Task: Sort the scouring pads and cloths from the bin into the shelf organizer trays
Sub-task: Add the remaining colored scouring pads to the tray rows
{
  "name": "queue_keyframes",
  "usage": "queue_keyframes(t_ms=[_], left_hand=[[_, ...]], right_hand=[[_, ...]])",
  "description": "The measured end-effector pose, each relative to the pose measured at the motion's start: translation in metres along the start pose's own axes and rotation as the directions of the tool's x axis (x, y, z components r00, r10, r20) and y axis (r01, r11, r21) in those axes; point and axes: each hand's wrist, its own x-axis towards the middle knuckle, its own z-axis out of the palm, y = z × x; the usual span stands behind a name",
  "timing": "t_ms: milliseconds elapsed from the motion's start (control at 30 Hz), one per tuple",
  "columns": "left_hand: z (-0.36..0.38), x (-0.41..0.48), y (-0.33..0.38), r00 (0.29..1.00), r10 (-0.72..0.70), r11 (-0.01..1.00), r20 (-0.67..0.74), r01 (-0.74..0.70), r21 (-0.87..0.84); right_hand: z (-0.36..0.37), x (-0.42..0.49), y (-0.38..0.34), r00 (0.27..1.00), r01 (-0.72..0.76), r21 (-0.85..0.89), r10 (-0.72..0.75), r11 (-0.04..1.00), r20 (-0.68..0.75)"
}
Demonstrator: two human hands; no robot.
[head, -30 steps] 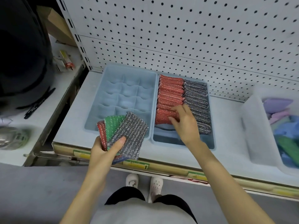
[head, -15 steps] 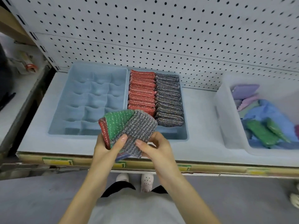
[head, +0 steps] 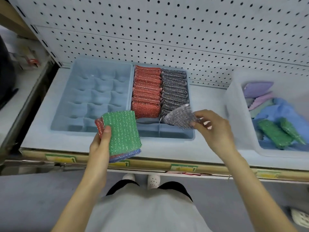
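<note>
My left hand point(head: 100, 144) grips a fanned stack of scouring pads point(head: 122, 131), green on top with red and blue ones beneath, over the shelf's front edge. My right hand point(head: 212, 129) pinches a single silver pad point(head: 179, 116) and holds it above the near end of the right organizer tray point(head: 175, 133). That tray holds a row of red pads point(head: 146, 91) and a row of silver pads point(head: 173, 87). The left organizer tray point(head: 93, 96) has several empty compartments.
A clear plastic bin point(head: 237, 118) at the right holds green pads point(head: 274, 133) and blue and purple cloths point(head: 274, 106). White pegboard point(head: 167, 30) backs the shelf. A dark gap point(head: 33, 101) separates it from a cluttered surface on the left. My feet show below the shelf edge.
My right hand pulled the silver pad off the stack in my left hand and carried it right, over the right tray. The green pad is now on top of the stack.
</note>
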Motion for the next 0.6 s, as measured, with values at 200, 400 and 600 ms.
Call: queue_keyframes(t_ms=[200, 400, 600], left_hand=[[0.002, -0.005, -0.002, 1.000, -0.001, 1.000, 0.004, 0.001, -0.016], [-0.004, -0.007, -0.003, 1.000, 0.008, 1.000, -0.019, -0.008, -0.006], [-0.001, -0.010, -0.005, 1.000, 0.008, 1.000, -0.020, -0.008, -0.022]], right_hand=[[0.042, 0.017, 0.009, 0.910, 0.411, -0.441, -0.328, 0.798, 0.254], [0.064, 0.017, 0.017, 0.951, 0.309, -0.531, -0.269, 0.789, 0.154], [0.062, 0.012, 0.018, 0.976, 0.213, -0.486, -0.212, 0.848, 0.059]])
